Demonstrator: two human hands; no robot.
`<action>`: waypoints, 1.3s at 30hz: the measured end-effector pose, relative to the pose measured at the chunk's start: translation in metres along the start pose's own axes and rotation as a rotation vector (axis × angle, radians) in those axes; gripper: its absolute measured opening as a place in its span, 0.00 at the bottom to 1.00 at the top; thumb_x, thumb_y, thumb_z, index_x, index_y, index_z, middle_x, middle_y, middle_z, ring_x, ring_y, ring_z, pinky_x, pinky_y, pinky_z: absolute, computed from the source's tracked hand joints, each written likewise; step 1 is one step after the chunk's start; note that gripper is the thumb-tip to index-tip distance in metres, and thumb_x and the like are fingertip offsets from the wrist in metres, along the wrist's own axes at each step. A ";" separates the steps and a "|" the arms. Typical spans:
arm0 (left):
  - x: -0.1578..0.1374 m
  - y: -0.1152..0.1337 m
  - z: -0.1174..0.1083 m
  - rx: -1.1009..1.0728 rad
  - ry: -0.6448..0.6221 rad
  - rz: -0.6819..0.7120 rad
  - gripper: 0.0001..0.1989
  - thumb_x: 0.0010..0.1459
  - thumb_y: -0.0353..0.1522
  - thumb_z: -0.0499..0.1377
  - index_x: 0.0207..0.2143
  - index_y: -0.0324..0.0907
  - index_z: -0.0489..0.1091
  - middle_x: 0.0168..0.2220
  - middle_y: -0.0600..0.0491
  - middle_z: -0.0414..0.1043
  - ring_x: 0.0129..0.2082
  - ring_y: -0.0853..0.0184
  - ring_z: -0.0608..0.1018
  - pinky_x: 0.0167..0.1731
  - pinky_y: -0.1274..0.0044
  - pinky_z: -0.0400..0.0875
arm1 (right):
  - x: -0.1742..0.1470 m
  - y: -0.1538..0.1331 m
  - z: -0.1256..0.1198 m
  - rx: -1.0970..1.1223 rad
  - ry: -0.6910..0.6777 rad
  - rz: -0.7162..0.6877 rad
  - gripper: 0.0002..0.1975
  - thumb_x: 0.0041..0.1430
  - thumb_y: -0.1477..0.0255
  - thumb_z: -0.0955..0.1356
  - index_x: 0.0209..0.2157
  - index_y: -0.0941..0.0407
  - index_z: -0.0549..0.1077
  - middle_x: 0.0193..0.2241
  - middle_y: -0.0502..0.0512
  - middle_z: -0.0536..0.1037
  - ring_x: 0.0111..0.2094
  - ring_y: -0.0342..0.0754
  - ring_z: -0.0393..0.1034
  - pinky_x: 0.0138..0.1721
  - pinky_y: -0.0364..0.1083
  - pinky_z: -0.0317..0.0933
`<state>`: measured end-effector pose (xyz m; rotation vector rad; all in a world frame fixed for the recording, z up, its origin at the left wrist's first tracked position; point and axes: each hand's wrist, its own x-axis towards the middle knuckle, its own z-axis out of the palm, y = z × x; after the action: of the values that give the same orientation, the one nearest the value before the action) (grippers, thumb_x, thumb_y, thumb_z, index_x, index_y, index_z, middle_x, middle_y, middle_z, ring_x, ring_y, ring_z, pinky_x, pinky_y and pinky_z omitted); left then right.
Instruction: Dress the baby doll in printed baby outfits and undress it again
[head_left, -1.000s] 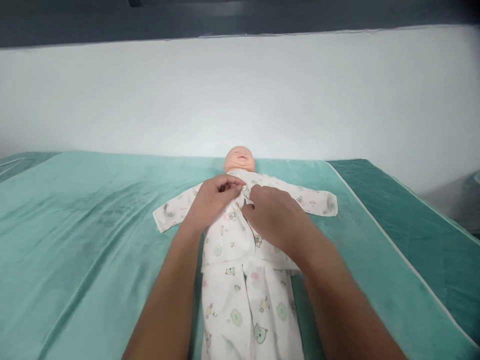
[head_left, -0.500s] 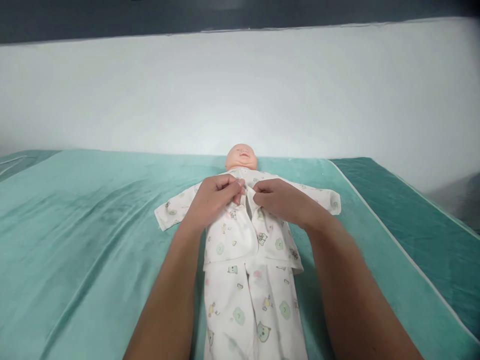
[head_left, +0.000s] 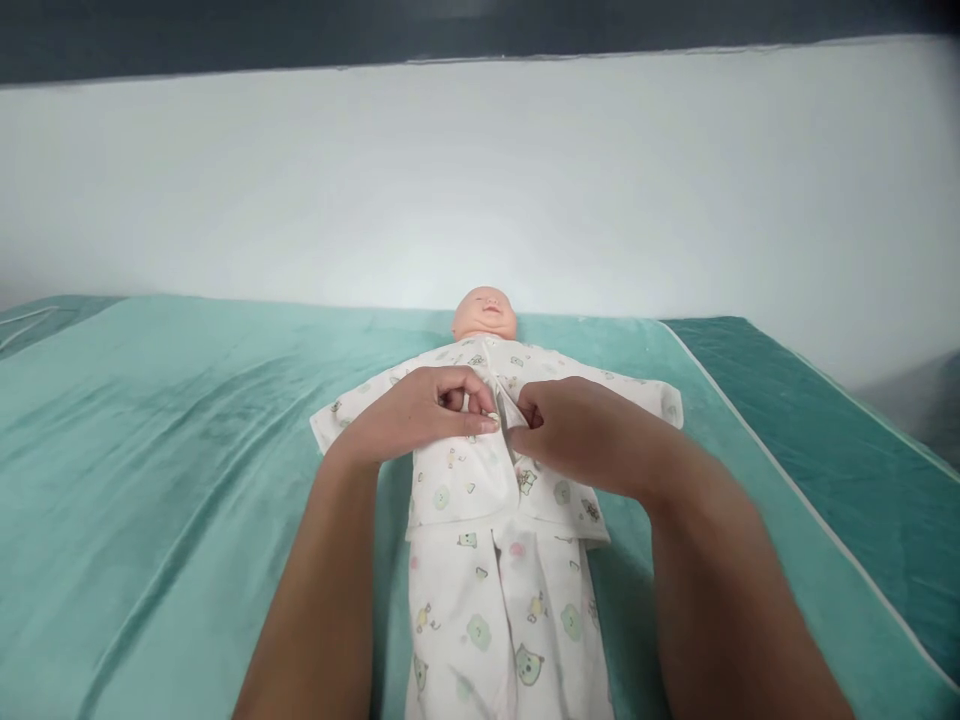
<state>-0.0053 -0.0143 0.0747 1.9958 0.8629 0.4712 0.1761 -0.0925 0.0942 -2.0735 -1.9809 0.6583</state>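
A baby doll (head_left: 484, 313) lies on its back, head away from me, in a white printed shirt (head_left: 465, 490) and matching pants (head_left: 517, 630). Its sleeves spread out to both sides. My left hand (head_left: 427, 408) pinches the left front edge of the shirt at mid-chest, thumb and forefinger together around what looks like a small button. Just across the front opening, my right hand (head_left: 566, 425) is closed on the other edge, with its fingertips partly hidden. The opening gapes slightly between the two hands, while above them the front edges meet near the neck.
A light green sheet (head_left: 187, 480) with wrinkles on its left side lies under the doll. Darker green fabric (head_left: 862, 470) with a pale border runs along the right. Behind the head rises a white wall (head_left: 480, 180) with a dark band on top.
Both hands have moved down the shirt front, from the upper chest to mid-chest. The front edges above them now lie together. The doll has hardly shifted.
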 end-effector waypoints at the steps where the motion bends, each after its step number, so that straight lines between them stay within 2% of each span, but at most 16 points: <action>1: 0.000 0.000 0.000 0.009 -0.004 0.006 0.09 0.50 0.40 0.64 0.30 0.45 0.75 0.27 0.55 0.68 0.25 0.71 0.64 0.25 0.77 0.60 | -0.001 -0.001 0.000 -0.031 0.015 -0.010 0.15 0.49 0.74 0.64 0.20 0.56 0.50 0.17 0.48 0.56 0.19 0.39 0.42 0.22 0.46 0.39; 4: 0.001 0.001 0.001 0.024 -0.017 0.019 0.09 0.51 0.40 0.64 0.29 0.45 0.74 0.28 0.55 0.69 0.25 0.71 0.63 0.25 0.78 0.59 | 0.000 0.002 -0.002 -0.024 -0.002 -0.076 0.17 0.51 0.74 0.65 0.19 0.56 0.50 0.16 0.47 0.55 0.19 0.39 0.42 0.22 0.46 0.39; 6: 0.001 0.000 0.002 0.027 -0.025 0.024 0.09 0.52 0.40 0.64 0.28 0.44 0.73 0.28 0.55 0.68 0.25 0.72 0.62 0.25 0.77 0.58 | 0.006 0.009 -0.004 0.084 -0.070 -0.123 0.18 0.54 0.71 0.65 0.19 0.56 0.50 0.16 0.47 0.55 0.18 0.39 0.44 0.21 0.45 0.39; 11: -0.001 -0.001 0.003 -0.042 0.007 0.037 0.09 0.53 0.39 0.63 0.28 0.43 0.72 0.25 0.57 0.64 0.24 0.73 0.62 0.26 0.77 0.59 | 0.027 0.034 -0.001 0.614 -0.293 -0.261 0.17 0.57 0.62 0.68 0.22 0.56 0.61 0.19 0.47 0.67 0.23 0.41 0.64 0.26 0.41 0.55; 15: -0.003 0.001 0.004 -0.222 0.016 0.087 0.08 0.53 0.37 0.64 0.28 0.42 0.71 0.26 0.55 0.68 0.27 0.71 0.69 0.29 0.77 0.64 | 0.040 0.045 0.010 0.877 -0.268 -0.365 0.21 0.57 0.58 0.69 0.20 0.57 0.63 0.17 0.46 0.64 0.20 0.39 0.61 0.24 0.41 0.56; 21: -0.003 0.005 0.008 -0.278 0.012 0.076 0.07 0.53 0.36 0.63 0.29 0.41 0.72 0.26 0.54 0.73 0.28 0.70 0.74 0.30 0.76 0.69 | 0.041 0.040 0.014 0.912 -0.262 -0.394 0.20 0.59 0.59 0.69 0.21 0.58 0.68 0.14 0.45 0.65 0.16 0.37 0.57 0.18 0.40 0.50; 27: -0.004 0.004 0.006 -0.231 0.059 0.030 0.08 0.53 0.37 0.64 0.29 0.42 0.73 0.26 0.54 0.73 0.27 0.70 0.74 0.30 0.76 0.70 | 0.040 0.042 0.011 0.899 -0.314 -0.378 0.18 0.57 0.62 0.70 0.20 0.58 0.70 0.14 0.49 0.71 0.16 0.39 0.62 0.18 0.39 0.52; 31: -0.004 0.005 0.006 -0.124 0.050 -0.015 0.10 0.50 0.39 0.65 0.31 0.43 0.75 0.25 0.55 0.70 0.26 0.72 0.71 0.25 0.78 0.66 | 0.041 0.044 0.012 0.930 -0.310 -0.348 0.17 0.57 0.62 0.70 0.20 0.58 0.70 0.12 0.48 0.69 0.15 0.40 0.63 0.16 0.39 0.51; 35: -0.002 0.005 0.010 -0.016 0.039 0.023 0.08 0.49 0.39 0.65 0.28 0.44 0.75 0.23 0.57 0.66 0.24 0.73 0.66 0.20 0.80 0.58 | 0.043 0.043 0.014 0.921 -0.292 -0.350 0.19 0.57 0.61 0.69 0.19 0.58 0.70 0.12 0.48 0.69 0.14 0.39 0.61 0.16 0.39 0.50; 39: -0.002 0.003 0.009 -0.024 0.028 0.052 0.08 0.51 0.38 0.63 0.26 0.43 0.74 0.24 0.55 0.68 0.24 0.72 0.67 0.21 0.79 0.60 | 0.041 0.041 0.013 0.906 -0.289 -0.350 0.19 0.57 0.61 0.69 0.19 0.58 0.70 0.12 0.49 0.70 0.14 0.38 0.60 0.16 0.39 0.51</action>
<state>0.0002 -0.0223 0.0727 1.9973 0.8209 0.5384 0.2071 -0.0576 0.0571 -1.1139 -1.6179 1.4751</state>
